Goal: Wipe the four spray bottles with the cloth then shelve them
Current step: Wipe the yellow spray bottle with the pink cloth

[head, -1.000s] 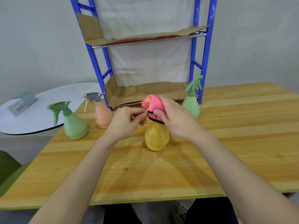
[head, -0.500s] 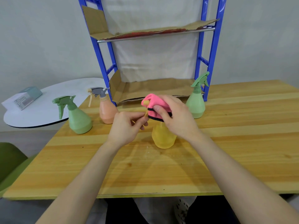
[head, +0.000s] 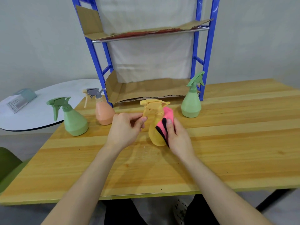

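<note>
One yellow plastic spray bottle [head: 156,133] stands upright mid wooden table [head: 227,143], long axis vertical, nozzle pointing left. Left hand [head: 125,127] pinches its trigger tip; right hand [head: 177,135] grips black-edged pink cloth [head: 165,120] against the bottle's right side. Four bottles counted, all upright on the table: the yellow one, left green spray bottle [head: 73,120], right green spray bottle [head: 190,104] by the blue metal shelf rack [head: 103,73], and one peach spray bottle with grey head [head: 103,114].

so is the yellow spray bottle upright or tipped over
Upright: the yellow spray bottle stands on its base on the wooden table; left hand pinches its trigger, right hand holds pink cloth to it.
</note>
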Motion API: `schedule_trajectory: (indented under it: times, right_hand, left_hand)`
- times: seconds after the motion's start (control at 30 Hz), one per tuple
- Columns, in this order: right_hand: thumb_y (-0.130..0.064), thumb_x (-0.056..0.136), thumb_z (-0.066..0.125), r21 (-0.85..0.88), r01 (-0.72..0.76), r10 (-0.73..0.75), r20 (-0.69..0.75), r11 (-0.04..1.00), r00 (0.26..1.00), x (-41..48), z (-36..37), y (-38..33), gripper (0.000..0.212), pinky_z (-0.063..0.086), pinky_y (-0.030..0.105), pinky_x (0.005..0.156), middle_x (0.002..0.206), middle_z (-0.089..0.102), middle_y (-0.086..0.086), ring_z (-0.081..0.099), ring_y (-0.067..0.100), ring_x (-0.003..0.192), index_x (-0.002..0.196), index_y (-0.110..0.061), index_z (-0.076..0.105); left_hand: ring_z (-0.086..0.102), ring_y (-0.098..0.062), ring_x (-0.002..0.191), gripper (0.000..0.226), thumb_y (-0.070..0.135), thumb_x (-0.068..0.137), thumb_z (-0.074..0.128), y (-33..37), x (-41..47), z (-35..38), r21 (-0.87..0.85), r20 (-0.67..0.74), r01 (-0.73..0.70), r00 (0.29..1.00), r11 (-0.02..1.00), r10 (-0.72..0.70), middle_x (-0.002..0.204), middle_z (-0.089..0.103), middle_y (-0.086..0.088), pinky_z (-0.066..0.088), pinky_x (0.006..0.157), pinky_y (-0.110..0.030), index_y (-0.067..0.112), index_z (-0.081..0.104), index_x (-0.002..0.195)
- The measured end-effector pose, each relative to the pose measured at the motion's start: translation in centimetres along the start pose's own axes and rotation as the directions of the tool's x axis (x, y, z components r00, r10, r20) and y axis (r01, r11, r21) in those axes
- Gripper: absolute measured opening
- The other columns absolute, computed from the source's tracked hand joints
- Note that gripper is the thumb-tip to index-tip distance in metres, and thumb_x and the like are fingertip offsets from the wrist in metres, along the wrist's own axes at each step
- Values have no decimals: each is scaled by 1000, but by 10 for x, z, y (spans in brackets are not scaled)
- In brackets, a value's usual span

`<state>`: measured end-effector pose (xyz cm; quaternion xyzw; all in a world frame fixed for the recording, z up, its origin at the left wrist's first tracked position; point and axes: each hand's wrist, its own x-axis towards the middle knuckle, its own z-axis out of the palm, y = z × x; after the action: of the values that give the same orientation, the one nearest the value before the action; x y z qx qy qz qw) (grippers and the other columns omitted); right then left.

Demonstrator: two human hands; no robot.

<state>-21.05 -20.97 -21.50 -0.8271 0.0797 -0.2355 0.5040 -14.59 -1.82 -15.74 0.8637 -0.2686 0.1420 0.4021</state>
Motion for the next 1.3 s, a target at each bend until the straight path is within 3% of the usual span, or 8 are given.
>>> schedule_trajectory:
  times: [0.2, 0.37, 0.47, 0.53, 0.67, 0.83, 1.07, 1.3]
  right_hand:
    - [-44, 114, 41, 36, 86, -84, -60, 996, 995, 4, 0, -15, 25, 49, 32, 71, 90, 69, -10, 64, 9, 84, 107, -31, 62]
    - [-44, 115, 39, 71, -92, 100, -120, 993, 988, -5, -17, 10, 38, 47, 34, 82, 100, 72, -11, 65, 10, 93, 123, -26, 71]
    - [-37, 116, 38, 269, 12, 60, -259, 963, 964, 10, -23, -21, 36, 43, 15, 87, 108, 67, -20, 59, -6, 94, 132, -21, 66]
    - [-35, 115, 41, 275, 59, -15, -160, 960, 987, 22, -9, -42, 39, 37, -1, 84, 115, 61, -24, 57, -15, 96, 148, -20, 56]
    - [-47, 105, 62, 245, 50, -49, -11, 968, 999, 33, 8, -41, 60, 49, 16, 89, 130, 63, -14, 62, -1, 111, 157, -27, 42]
    - [-42, 107, 61, 336, -7, 36, -81, 942, 996, 46, 0, -28, 27, 57, 41, 94, 112, 74, -8, 69, 14, 106, 130, -28, 63]
    - [-30, 89, 85, 463, -27, -46, 145, 886, 988, 53, -11, -30, 54, 60, 36, 100, 126, 77, -4, 73, 17, 118, 138, -23, 63]
    - [-34, 111, 57, 356, -175, 177, 26, 918, 984, 34, -19, 18, 23, 52, 31, 78, 104, 76, -7, 72, 21, 101, 127, -25, 70]
  left_hand:
    - [68, -16, 60, 32, 27, 105, 69, 2, 3, 2, 21, 8, -11, 1000, 1000, 11, 65, 72, 8, 61, 65, -37, 19, 74, 74]
    - [70, -23, 62, 30, 27, 105, 69, -4, 5, -2, 19, -7, 34, 999, 999, -34, 67, 74, 6, 61, 66, -40, 17, 77, 78]
    - [70, -26, 62, 31, 27, 105, 69, -2, 6, 0, 22, 3, 28, 1000, 999, -28, 67, 74, 3, 61, 65, -41, 17, 76, 77]
    - [70, -24, 61, 31, 24, 106, 68, -1, 7, 2, 36, 10, 13, 1000, 999, -14, 67, 73, 2, 61, 64, -39, 19, 74, 75]
    - [69, -12, 61, 34, 21, 106, 68, -3, 8, -2, 67, 13, 17, 1000, 998, -18, 67, 73, 5, 59, 64, -34, 21, 70, 72]
    - [67, -19, 62, 35, 22, 106, 68, -2, 7, -1, 45, 10, -1, 1000, 999, 0, 65, 70, 6, 57, 64, -37, 21, 67, 70]
    - [64, -26, 62, 37, 25, 105, 68, -12, 4, -8, 63, 33, 1, 999, 998, -3, 63, 68, 7, 53, 67, -43, 19, 67, 69]
    - [65, -30, 65, 36, 31, 106, 66, -10, 13, -3, 61, 58, -14, 998, 998, 10, 67, 71, -2, 57, 68, -49, 18, 71, 73]
